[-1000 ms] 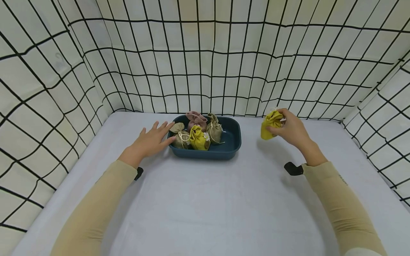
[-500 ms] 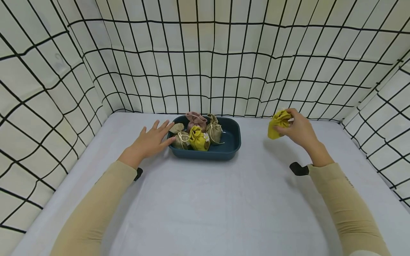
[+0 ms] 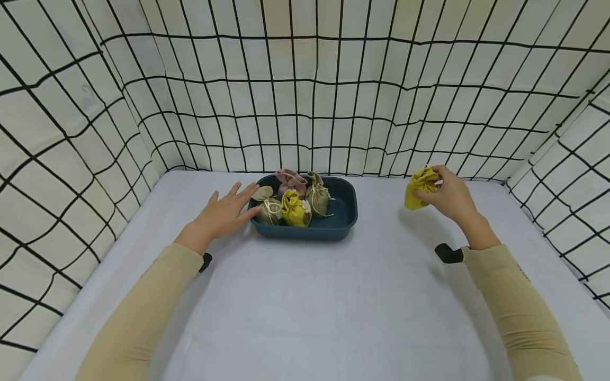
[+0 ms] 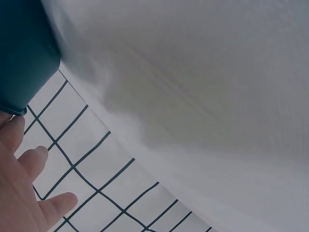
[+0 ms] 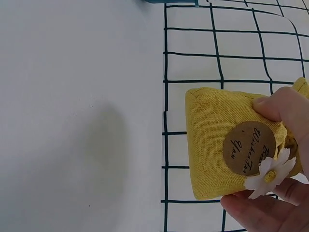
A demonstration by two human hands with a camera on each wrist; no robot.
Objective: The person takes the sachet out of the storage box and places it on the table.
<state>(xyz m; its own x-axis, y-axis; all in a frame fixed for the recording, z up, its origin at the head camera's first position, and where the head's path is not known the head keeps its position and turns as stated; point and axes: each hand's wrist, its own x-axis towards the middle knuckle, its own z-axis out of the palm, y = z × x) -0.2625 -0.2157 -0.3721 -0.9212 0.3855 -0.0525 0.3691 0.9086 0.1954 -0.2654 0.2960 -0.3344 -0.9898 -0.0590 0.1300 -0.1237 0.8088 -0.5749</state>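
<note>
My right hand (image 3: 445, 194) holds a small yellow cloth pouch (image 3: 419, 182) above the table, to the right of the tray. In the right wrist view the yellow pouch (image 5: 224, 150) shows a round brown label and a white daisy, with my fingers (image 5: 275, 108) pinching its gathered top. My left hand (image 3: 224, 211) lies flat with straight fingers against the left end of a dark teal tray (image 3: 344, 209). The tray (image 4: 21, 53) holds several pouches: a beige one (image 3: 267, 203), a yellow one (image 3: 294, 208), a pink one (image 3: 290, 180) and an olive one (image 3: 318, 194).
A white cloth covers the table (image 3: 305, 307). Cream walls with a black grid (image 3: 305, 95) close in the back and both sides. A black wrist strap (image 3: 448, 254) shows at my right sleeve.
My right hand has carried the yellow pouch further right, away from the tray. The left hand has stayed at the tray's left end.
</note>
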